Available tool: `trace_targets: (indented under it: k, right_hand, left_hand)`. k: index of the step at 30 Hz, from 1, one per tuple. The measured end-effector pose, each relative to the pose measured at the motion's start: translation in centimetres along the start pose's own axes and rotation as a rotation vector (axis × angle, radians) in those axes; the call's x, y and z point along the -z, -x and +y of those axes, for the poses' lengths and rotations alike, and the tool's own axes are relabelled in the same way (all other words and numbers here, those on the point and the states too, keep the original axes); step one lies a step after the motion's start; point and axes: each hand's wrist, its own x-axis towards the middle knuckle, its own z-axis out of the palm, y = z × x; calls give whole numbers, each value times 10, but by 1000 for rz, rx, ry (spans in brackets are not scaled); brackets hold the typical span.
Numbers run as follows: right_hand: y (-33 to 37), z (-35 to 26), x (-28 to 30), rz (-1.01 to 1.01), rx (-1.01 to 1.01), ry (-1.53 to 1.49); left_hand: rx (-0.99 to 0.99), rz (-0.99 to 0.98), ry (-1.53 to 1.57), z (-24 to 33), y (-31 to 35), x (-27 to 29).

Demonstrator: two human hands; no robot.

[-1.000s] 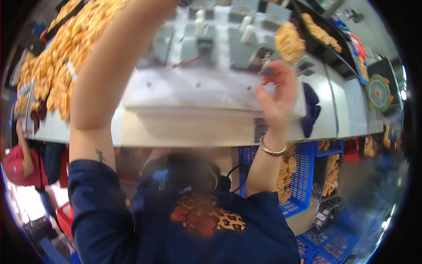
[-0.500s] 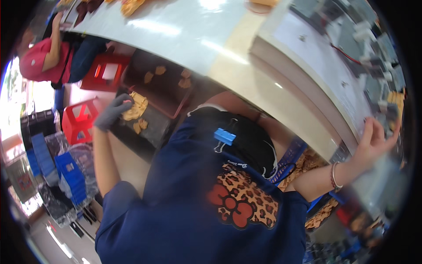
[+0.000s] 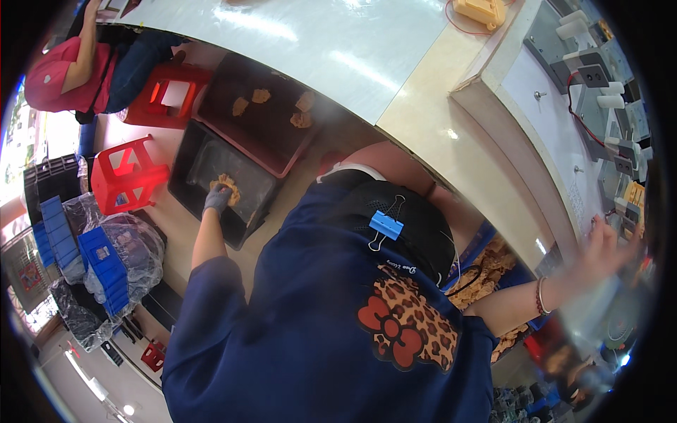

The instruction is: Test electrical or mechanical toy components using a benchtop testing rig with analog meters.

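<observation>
My left hand (image 3: 216,200), in a grey glove, reaches down into a black tray (image 3: 185,169) at the left. Its fingers are closed on a tan-yellow moulded plastic part (image 3: 229,185), low over the tray's bottom; whether more pieces lie under it is hidden. Far to the right, my bare right hand (image 3: 599,257) is lifted beside a bench fixture with grey blocks (image 3: 592,67). It is blurred, but its fingers look stretched apart, and I see nothing between them. A yellow part (image 3: 635,201) sits on the fixture just beyond the fingertips.
A brown bin (image 3: 282,158) with several tan parts adjoins the black tray. Red stools (image 3: 127,176) stand at the left, near a seated person in red (image 3: 74,74). The white table (image 3: 303,63) bears a yellow case (image 3: 479,10) with a red wire. Tan parts (image 3: 493,271) fill a blue crate.
My left hand has moved down and slightly right, lowering the yellow part into the black tray. My right hand stays near the fixture, shifted a little lower. The whole view has shifted slightly.
</observation>
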Motion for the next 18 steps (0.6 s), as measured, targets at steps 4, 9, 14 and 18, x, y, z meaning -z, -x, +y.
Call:
trace_targets:
  k: [4, 9, 14, 18]
  right_hand:
    - [-1, -1, 0, -26, -2, -18]
    - [2, 4, 3, 2, -30, -41]
    - [-3, 28, 23, 196, 94, -80]
    - [7, 43, 46, 193, -43, 520]
  left_hand:
    - [-14, 17, -29, 17, -13, 18]
    - [54, -3, -52, 0, -26, 23]
    - [-26, 408, 145, -3, -54, 51]
    - [-557, 761, 266, 88, -64, 132]
